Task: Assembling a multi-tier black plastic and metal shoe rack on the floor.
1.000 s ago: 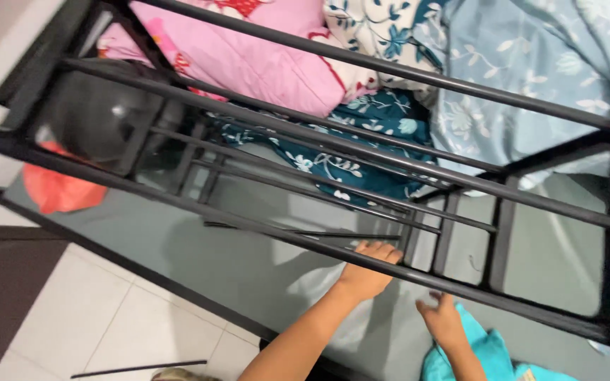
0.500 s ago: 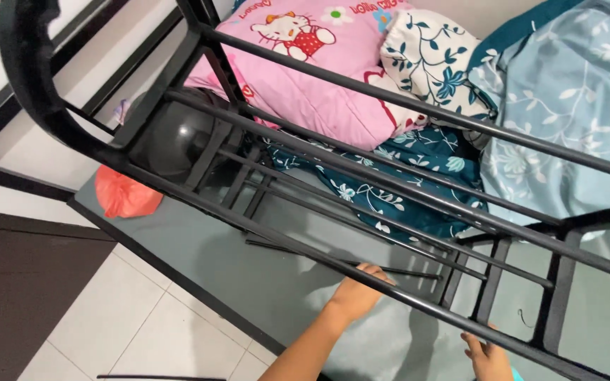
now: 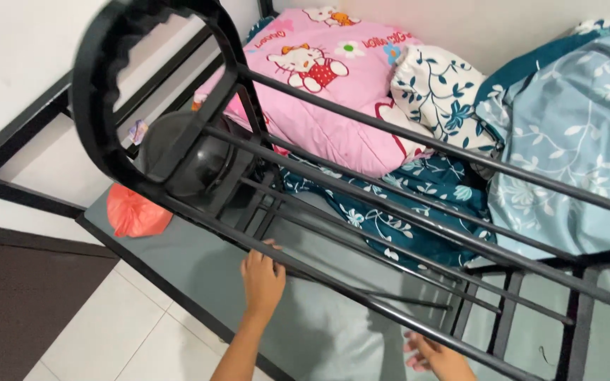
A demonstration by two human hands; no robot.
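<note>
Down on the lower bunk, the left hand point(image 3: 262, 279) lies palm-down with its fingers spread and flat on the grey mattress sheet point(image 3: 199, 264), close to the bed's outer edge and just under the black guard rail point(image 3: 333, 282) of the metal bunk frame point(image 3: 142, 92). Its grip is released; the fingertips reach up to the lowest bar without curling round it, as far as the view shows. That bar's long axis runs on a slant from the head-end corner of the bed, near the curved end loop, down toward the foot end, so it crosses directly over the left hand's fingertips and passes above the right hand point(image 3: 435, 356). The right hand sits lower and nearer the foot end, only partly in view at the picture's bottom edge, fingers loosely open and holding nothing; whether it touches the sheet cannot be told. Of the two, the left hand is the nearer to the rail and to the head end. Beyond the rail, toward the wall side, lie a pink cartoon-print pillow point(image 3: 319, 92), a white pillow with dark leaf print point(image 3: 439, 88), a light blue floral blanket point(image 3: 566, 155) and a dark teal floral sheet point(image 3: 404, 212). An orange plastic bag point(image 3: 135, 212) rests at the head-end corner of the mattress, well apart from both hands.
</note>
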